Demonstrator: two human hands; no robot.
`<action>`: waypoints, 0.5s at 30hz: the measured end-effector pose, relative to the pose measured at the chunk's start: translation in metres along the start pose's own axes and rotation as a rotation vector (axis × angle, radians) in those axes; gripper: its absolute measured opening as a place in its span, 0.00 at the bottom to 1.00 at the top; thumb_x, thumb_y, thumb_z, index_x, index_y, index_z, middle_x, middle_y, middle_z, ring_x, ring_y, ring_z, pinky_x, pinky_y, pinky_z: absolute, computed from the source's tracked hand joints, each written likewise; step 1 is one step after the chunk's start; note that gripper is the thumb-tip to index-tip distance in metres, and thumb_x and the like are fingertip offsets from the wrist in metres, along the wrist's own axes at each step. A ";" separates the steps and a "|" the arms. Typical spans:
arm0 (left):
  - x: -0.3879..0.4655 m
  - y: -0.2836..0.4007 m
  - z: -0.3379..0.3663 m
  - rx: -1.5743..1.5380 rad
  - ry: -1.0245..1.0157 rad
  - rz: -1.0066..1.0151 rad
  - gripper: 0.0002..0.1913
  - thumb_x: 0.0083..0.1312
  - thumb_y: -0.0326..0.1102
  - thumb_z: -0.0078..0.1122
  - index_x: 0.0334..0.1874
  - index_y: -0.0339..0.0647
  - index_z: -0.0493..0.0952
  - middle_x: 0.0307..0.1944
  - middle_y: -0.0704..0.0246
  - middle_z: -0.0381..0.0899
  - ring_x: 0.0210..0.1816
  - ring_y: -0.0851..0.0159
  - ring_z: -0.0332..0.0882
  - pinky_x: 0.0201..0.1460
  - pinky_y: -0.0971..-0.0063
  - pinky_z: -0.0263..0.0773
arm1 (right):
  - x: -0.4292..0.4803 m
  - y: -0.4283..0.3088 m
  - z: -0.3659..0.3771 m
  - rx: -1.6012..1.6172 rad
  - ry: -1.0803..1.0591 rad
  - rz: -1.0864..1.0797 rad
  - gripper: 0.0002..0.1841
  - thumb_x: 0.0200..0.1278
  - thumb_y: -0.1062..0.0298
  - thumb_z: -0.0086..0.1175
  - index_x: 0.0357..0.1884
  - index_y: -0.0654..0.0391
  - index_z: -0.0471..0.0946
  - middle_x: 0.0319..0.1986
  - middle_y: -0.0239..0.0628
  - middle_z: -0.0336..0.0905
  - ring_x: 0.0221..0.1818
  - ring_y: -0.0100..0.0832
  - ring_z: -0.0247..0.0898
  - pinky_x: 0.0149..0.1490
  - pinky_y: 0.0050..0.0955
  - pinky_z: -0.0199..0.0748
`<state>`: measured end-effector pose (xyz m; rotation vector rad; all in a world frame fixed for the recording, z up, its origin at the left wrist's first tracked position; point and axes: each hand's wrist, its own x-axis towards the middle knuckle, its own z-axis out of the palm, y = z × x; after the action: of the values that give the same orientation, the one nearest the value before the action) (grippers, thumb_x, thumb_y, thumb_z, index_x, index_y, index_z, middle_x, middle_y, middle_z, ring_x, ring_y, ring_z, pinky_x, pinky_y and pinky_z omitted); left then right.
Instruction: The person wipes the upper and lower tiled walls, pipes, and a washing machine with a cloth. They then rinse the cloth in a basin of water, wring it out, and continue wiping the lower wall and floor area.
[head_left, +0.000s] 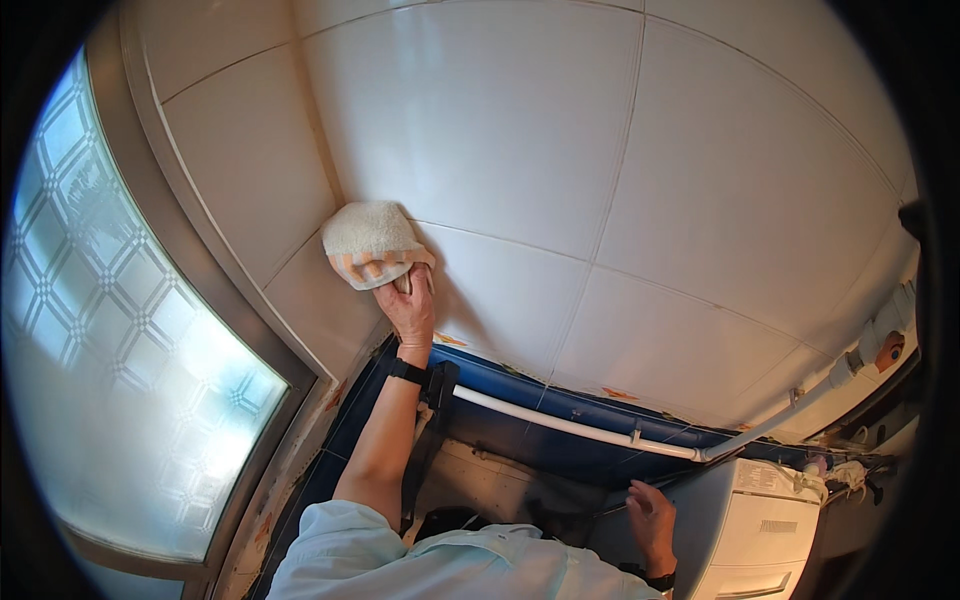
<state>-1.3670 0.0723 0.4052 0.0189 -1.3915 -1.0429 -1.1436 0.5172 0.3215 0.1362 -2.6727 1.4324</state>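
My left hand (409, 300) grips a folded terry cloth (373, 232), white with an orange-striped border, and holds it against the white wall tiles (495, 127) at the room's inner corner. A dark band is on that wrist. Down at the right, my right hand (651, 517) hangs with fingers loosely curled and nothing seen in it, near the side of a white appliance. Part of the left fingers is hidden by the cloth.
A frosted patterned window (135, 337) in a metal frame stands at the left. A white pipe (570, 427) runs along the blue tiles below. At the lower right is a white appliance (769, 525), with tangled cords (851, 474) behind it.
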 end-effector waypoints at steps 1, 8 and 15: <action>-0.001 0.022 0.011 -0.109 -0.119 0.012 0.23 0.64 0.32 0.65 0.61 0.40 0.74 0.59 0.62 0.76 0.53 0.60 0.77 0.54 0.70 0.73 | -0.002 -0.005 0.009 0.002 -0.007 0.008 0.19 0.60 0.80 0.62 0.54 0.62 0.80 0.42 0.47 0.84 0.40 0.35 0.83 0.45 0.29 0.81; -0.103 0.170 0.085 -0.018 -0.780 0.902 0.31 0.59 0.33 0.58 0.68 0.67 0.72 0.75 0.80 0.62 0.38 0.70 0.67 0.36 0.78 0.69 | 0.011 -0.038 0.044 0.037 -0.082 -0.045 0.18 0.59 0.81 0.61 0.53 0.63 0.80 0.42 0.47 0.84 0.39 0.34 0.83 0.44 0.27 0.79; -0.074 0.029 -0.017 0.300 -0.507 0.706 0.25 0.60 0.28 0.61 0.62 0.52 0.74 0.69 0.65 0.68 0.42 0.57 0.71 0.43 0.67 0.69 | -0.079 0.015 0.012 -0.105 0.222 0.206 0.17 0.59 0.79 0.60 0.52 0.63 0.81 0.41 0.48 0.84 0.42 0.38 0.83 0.46 0.31 0.79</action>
<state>-1.3236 0.1245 0.3593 -0.5129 -1.8087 -0.2436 -1.0678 0.5181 0.2922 -0.2967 -2.6298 1.2675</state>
